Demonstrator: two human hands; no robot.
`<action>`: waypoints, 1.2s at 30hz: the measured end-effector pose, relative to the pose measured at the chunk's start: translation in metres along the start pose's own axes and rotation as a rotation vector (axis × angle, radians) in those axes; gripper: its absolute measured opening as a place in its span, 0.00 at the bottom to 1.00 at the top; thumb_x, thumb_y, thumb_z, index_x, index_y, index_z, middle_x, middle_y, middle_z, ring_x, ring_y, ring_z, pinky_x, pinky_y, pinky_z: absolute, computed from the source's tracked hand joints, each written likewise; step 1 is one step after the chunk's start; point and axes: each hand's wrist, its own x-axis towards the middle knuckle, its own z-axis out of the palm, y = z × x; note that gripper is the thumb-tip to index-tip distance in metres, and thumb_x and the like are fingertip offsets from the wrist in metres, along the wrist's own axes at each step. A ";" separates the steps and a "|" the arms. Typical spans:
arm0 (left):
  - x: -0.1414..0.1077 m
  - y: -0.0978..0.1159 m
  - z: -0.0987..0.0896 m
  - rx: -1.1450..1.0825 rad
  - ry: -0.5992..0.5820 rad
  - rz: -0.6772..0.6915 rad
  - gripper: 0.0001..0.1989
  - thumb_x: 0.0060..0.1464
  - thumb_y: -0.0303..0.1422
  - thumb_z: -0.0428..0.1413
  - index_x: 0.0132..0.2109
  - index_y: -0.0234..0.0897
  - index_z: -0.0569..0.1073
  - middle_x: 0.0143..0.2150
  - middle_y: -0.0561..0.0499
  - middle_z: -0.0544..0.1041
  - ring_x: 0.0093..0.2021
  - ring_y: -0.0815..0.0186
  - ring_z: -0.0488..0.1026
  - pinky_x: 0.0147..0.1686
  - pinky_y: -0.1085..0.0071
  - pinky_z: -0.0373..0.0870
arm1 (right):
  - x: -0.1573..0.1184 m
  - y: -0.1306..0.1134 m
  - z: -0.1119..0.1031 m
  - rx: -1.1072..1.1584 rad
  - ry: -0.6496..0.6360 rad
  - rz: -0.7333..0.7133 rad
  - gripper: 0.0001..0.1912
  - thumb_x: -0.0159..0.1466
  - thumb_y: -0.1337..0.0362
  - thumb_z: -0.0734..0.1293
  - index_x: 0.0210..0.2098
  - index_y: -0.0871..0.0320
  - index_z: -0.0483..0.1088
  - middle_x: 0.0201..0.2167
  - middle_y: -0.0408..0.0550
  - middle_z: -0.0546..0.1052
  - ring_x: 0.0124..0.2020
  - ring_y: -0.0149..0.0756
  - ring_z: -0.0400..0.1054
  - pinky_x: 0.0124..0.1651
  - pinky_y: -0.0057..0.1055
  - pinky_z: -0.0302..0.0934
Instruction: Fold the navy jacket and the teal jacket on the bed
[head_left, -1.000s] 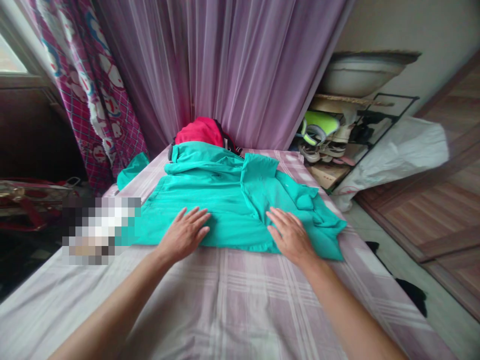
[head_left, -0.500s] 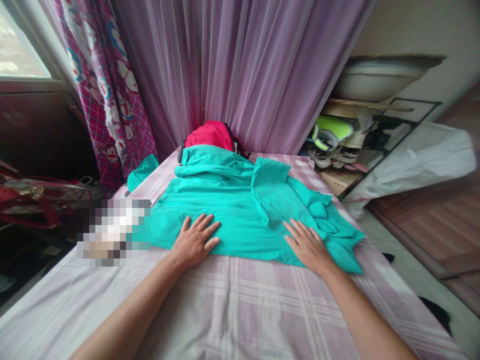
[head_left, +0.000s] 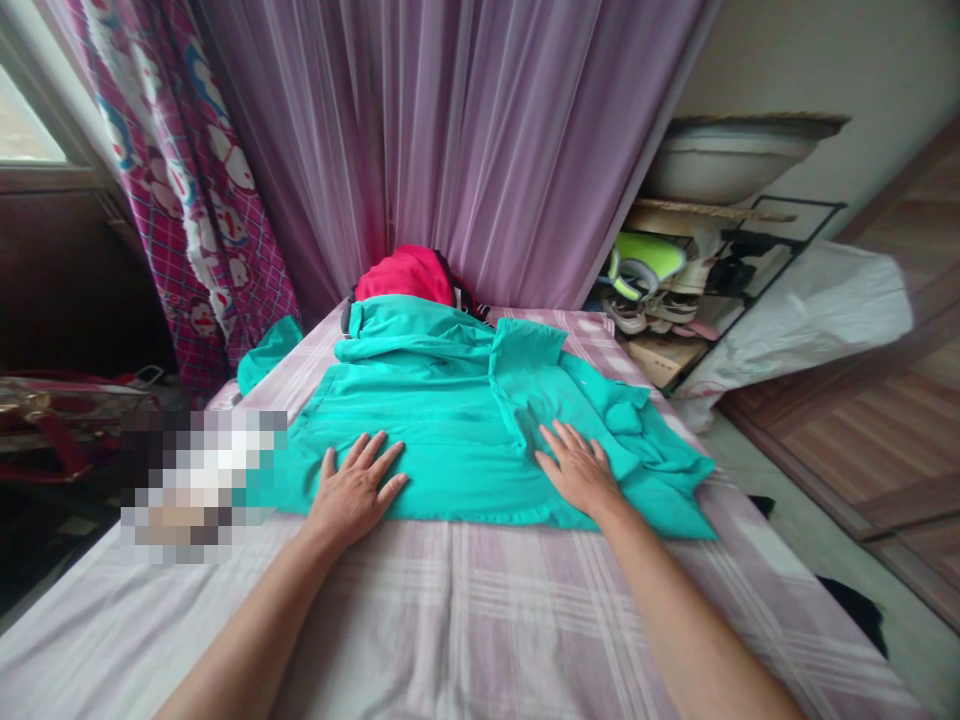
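A teal garment (head_left: 427, 400) lies spread over the plaid bed sheet (head_left: 465, 620), with wrinkled, bunched fabric at its right side and a folded band along its far edge. My left hand (head_left: 354, 490) rests flat on the garment's near left part, fingers spread. On the near right part lies my right hand (head_left: 579, 468), palm down with its fingers stretched out. Neither hand grips the cloth. Behind the garment's far edge sits a red and black item (head_left: 405, 274), partly covered by the teal cloth.
A blurred-out patch (head_left: 206, 485) covers something at the left bed edge. Another teal piece (head_left: 271, 354) lies at the far left edge. Purple curtains (head_left: 480, 150) hang behind the bed. To the right stand a rack with shoes (head_left: 675, 305) and a white plastic bag (head_left: 817, 305).
The whole view has shifted slightly. Against the garment, my left hand has moved a little left and my right hand a little left and away from me. Both remain flat on the cloth.
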 end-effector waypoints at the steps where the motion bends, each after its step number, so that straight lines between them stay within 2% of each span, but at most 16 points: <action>1: 0.000 0.000 -0.001 0.002 -0.006 0.000 0.27 0.66 0.50 0.42 0.69 0.54 0.60 0.73 0.50 0.57 0.72 0.48 0.52 0.65 0.35 0.46 | 0.000 -0.001 0.001 0.001 -0.001 0.005 0.27 0.70 0.52 0.54 0.66 0.50 0.62 0.69 0.53 0.61 0.69 0.47 0.53 0.65 0.57 0.50; 4: 0.000 0.000 -0.001 -0.003 -0.010 0.000 0.27 0.66 0.50 0.42 0.69 0.55 0.60 0.73 0.51 0.57 0.72 0.49 0.51 0.65 0.35 0.46 | -0.003 0.001 0.000 0.018 0.060 0.000 0.26 0.70 0.54 0.55 0.64 0.53 0.66 0.67 0.54 0.64 0.68 0.48 0.56 0.65 0.55 0.52; 9: 0.001 0.000 -0.002 -0.001 -0.009 0.002 0.28 0.66 0.50 0.42 0.69 0.54 0.60 0.73 0.50 0.57 0.72 0.49 0.51 0.65 0.34 0.46 | -0.008 0.008 -0.005 0.121 0.298 -0.068 0.22 0.70 0.59 0.55 0.52 0.56 0.76 0.55 0.55 0.77 0.58 0.44 0.69 0.62 0.45 0.55; 13: 0.001 0.002 -0.004 0.003 -0.011 0.001 0.27 0.66 0.50 0.42 0.69 0.53 0.60 0.73 0.50 0.56 0.73 0.50 0.51 0.66 0.35 0.47 | -0.009 0.012 -0.003 0.151 0.407 -0.077 0.20 0.70 0.61 0.56 0.48 0.57 0.78 0.51 0.54 0.79 0.55 0.44 0.71 0.61 0.44 0.55; 21: -0.002 0.005 -0.004 -0.023 0.061 -0.003 0.26 0.66 0.49 0.43 0.67 0.52 0.63 0.71 0.50 0.61 0.71 0.52 0.55 0.67 0.40 0.50 | -0.009 0.015 0.005 0.150 0.352 -0.050 0.18 0.67 0.62 0.58 0.43 0.58 0.80 0.48 0.54 0.81 0.50 0.44 0.74 0.53 0.39 0.64; 28: -0.002 -0.001 0.003 -0.067 0.149 0.021 0.25 0.66 0.48 0.45 0.65 0.51 0.68 0.69 0.50 0.65 0.70 0.52 0.59 0.66 0.43 0.54 | -0.023 0.015 0.012 0.167 0.412 -0.026 0.19 0.67 0.64 0.57 0.42 0.58 0.80 0.45 0.54 0.82 0.48 0.43 0.75 0.53 0.38 0.64; 36: -0.003 -0.001 0.003 -0.100 0.143 0.022 0.24 0.66 0.48 0.44 0.64 0.49 0.68 0.69 0.50 0.65 0.69 0.52 0.59 0.67 0.44 0.55 | -0.025 0.014 0.014 0.146 0.402 -0.005 0.19 0.66 0.65 0.57 0.43 0.59 0.80 0.46 0.54 0.82 0.48 0.42 0.75 0.52 0.36 0.63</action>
